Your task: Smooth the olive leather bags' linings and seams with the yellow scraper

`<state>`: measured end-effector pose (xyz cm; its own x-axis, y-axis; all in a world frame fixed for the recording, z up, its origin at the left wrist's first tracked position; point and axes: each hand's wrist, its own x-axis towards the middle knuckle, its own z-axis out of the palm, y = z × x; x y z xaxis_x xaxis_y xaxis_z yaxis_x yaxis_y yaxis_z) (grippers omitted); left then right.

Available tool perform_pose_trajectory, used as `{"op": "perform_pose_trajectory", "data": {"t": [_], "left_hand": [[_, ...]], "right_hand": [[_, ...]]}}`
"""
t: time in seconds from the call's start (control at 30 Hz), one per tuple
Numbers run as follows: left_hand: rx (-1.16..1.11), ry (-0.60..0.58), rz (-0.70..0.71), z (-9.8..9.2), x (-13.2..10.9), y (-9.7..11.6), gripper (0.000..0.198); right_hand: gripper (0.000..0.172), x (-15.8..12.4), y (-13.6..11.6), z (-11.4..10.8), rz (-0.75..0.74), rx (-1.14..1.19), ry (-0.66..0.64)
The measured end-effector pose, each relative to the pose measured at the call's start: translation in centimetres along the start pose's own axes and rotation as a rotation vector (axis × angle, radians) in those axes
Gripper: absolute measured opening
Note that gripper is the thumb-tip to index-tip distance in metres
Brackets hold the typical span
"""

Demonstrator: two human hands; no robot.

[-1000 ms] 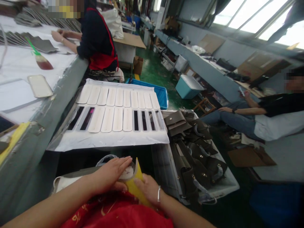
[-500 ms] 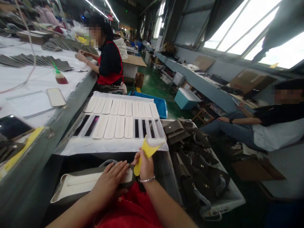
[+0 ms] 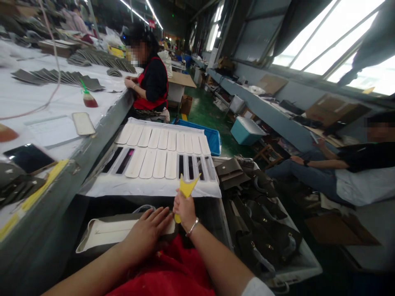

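Note:
In the head view my left hand (image 3: 150,228) lies flat, fingers stretched out, on the right part of a cream panel (image 3: 112,231). That panel lies along a dark grey-green bag (image 3: 121,217) resting in front of me; a loop of strap pokes out behind it. My right hand (image 3: 185,209) is wrapped round a yellow forked scraper-like tool (image 3: 188,188). Its two prongs point up and away from me, while the rounded lower end shows beneath my fist, close to the bag's right end. My left palm hides part of the panel.
Beyond the bag, a white-covered board (image 3: 111,189) carries rows of cream panels (image 3: 149,163). Dark bags fill a white crate (image 3: 308,263) on my right. A table (image 3: 69,158) at left holds a phone (image 3: 29,158) and a glue bottle (image 3: 89,100). Two people sit nearby.
The yellow tool has turned more upright and its prongs have shifted left as my right fist turned. My left hand stays flat on the panel. The whole view has shifted slightly.

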<state>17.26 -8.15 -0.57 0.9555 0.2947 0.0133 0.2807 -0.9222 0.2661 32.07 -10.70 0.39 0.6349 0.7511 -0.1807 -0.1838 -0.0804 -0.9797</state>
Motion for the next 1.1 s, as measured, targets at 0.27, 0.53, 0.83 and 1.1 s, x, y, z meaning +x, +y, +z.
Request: {"op": "perform_pose_trajectory", "data": {"t": [0.27,0.53,0.83,1.1], "left_hand": [[-0.224,0.343,-0.448,-2.8,-10.9,-5.2,0.056],[-1.329,0.668,-0.944,-0.7,-14.3,-8.7,0.053],[-1.811,0.802,-0.931,0.6,-11.9,-9.6,0.067],[-2.05,0.686,-0.866,-0.2,-12.9,-12.5,0.061]], "right_hand": [[0.05,-1.5,-4.0,-2.4,0.23,-0.315,-0.538],[0.047,2.5,-6.1,7.1,-0.143,-1.242,-1.128],[0.029,5.2,-3.4,18.1,-0.833,-1.532,-1.266],[0.049,5.4,0.4,25.4,-1.278,-1.224,-1.559]]}}
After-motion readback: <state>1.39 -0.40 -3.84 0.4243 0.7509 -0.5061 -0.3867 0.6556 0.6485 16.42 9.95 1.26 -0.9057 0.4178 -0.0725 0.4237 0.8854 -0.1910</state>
